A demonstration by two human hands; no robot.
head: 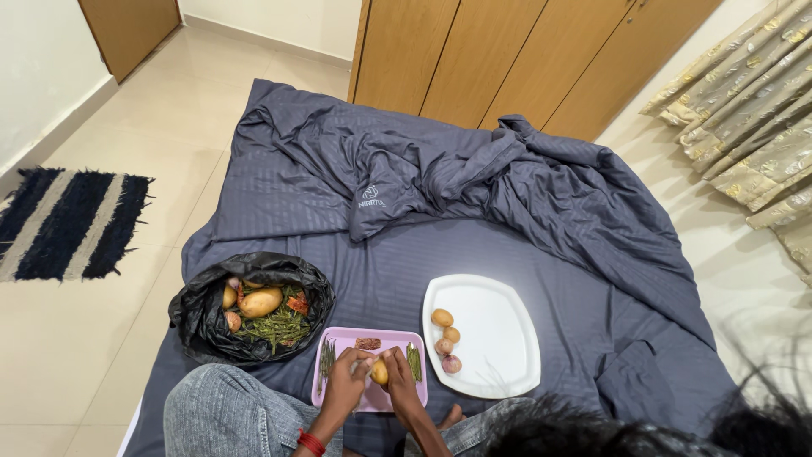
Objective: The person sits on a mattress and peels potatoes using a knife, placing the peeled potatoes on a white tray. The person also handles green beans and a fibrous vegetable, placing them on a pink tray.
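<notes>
Potato [380,371] small, yellow-brown, held by both hands over pink board [370,340].

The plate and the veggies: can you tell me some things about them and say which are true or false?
1. The white plate holds four small round vegetables. True.
2. The black bag is empty. False: it holds potatoes, green beans and other vegetables.
3. Both hands, left and right, are over the pink board, around a small potato. True.
4. The plate lies left of the bag. False: it lies to its right.
5. Green beans lie on the board. True.
</notes>
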